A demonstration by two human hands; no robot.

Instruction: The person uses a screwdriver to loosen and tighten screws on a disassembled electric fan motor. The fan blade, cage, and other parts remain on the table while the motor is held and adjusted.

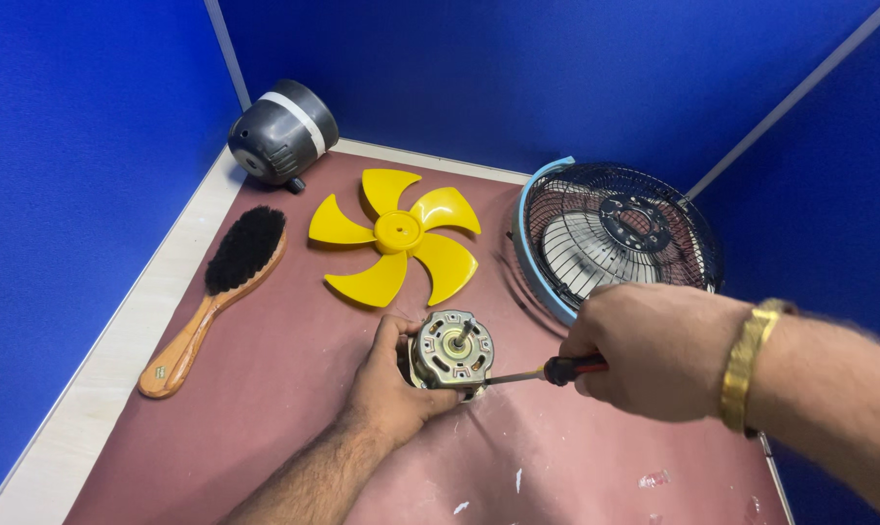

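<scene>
My left hand grips a small round fan motor with a short shaft, holding it on the brown mat. In my right hand, which wears a gold bracelet at the wrist, is a screwdriver with a red and black handle. Its thin shaft points left and its tip touches the motor's lower right side. A yellow fan blade with five vanes lies flat just beyond the motor.
A wooden brush with black bristles lies at the left. A grey motor housing sits in the far corner. Black wire fan guards with a blue rim lean at the right. Blue partition walls enclose the table.
</scene>
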